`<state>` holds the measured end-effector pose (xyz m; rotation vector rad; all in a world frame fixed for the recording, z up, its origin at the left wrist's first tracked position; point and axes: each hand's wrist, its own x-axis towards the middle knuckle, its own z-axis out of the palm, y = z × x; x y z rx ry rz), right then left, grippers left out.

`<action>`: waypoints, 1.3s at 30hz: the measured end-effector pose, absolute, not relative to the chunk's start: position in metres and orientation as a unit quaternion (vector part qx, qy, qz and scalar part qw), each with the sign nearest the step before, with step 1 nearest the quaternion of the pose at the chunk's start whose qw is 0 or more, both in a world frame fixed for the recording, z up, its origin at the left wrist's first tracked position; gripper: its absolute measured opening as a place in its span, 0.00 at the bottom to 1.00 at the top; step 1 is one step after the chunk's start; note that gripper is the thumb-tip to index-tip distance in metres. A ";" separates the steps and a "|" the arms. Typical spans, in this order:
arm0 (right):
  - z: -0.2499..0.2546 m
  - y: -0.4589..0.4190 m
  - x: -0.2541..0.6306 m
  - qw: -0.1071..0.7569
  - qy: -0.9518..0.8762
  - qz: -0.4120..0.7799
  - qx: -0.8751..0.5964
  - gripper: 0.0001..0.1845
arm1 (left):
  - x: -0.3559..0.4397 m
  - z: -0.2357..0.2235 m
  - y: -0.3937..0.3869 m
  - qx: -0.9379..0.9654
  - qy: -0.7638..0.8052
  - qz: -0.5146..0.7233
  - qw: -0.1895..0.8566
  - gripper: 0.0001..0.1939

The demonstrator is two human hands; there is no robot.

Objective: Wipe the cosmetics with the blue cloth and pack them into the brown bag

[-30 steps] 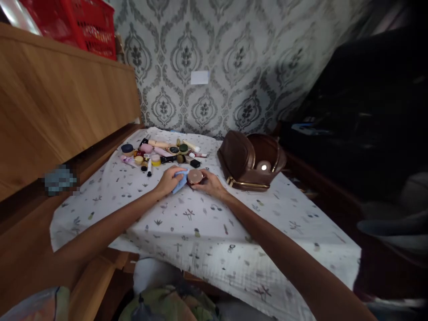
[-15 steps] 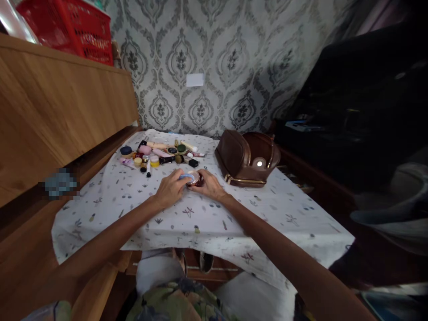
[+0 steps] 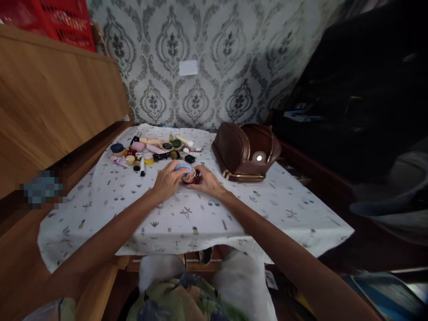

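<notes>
My left hand [image 3: 167, 180] is closed on a light blue cloth [image 3: 182, 168], which it presses against a small round cosmetic jar [image 3: 193, 177]. The jar has a reddish-brown body, and my right hand [image 3: 207, 182] grips its right side. Fingers and cloth hide part of it. Both hands are held close together above the middle of the table. Beyond them to the left lies a cluster of makeup, with a pink sponge [image 3: 137, 146], a dark blue-lidded jar [image 3: 117, 148], a yellow-based jar [image 3: 148, 158] and several tubes and brushes.
An open brown toiletry bag [image 3: 234, 151] stands right of my hands on the patterned white tablecloth [image 3: 207, 223]. A wooden cabinet [image 3: 60, 84] borders the left side, with a red basket [image 3: 67, 22] on top. The papered wall [image 3: 200, 35] closes off the back.
The cloth has moved from beside the jar onto its top, with my left hand shifting over it. My right hand keeps hold of the jar. The camera view has shifted slightly.
</notes>
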<state>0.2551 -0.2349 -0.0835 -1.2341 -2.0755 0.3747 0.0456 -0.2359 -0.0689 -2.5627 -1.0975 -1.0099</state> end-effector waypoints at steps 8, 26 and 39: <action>-0.089 -0.232 0.258 0.389 -0.795 0.151 -0.440 0.28 | 0.042 -0.074 -0.242 -0.871 -0.291 -0.355 0.174 0.16; -0.090 -0.233 0.258 0.396 -0.800 0.092 -0.441 0.28 | 0.034 -0.066 -0.263 -0.877 -0.392 -0.238 0.142 0.18; -0.091 -0.239 0.257 0.398 -0.802 0.075 -0.439 0.26 | 0.069 -0.031 -0.272 -0.900 -0.274 -0.185 0.283 0.14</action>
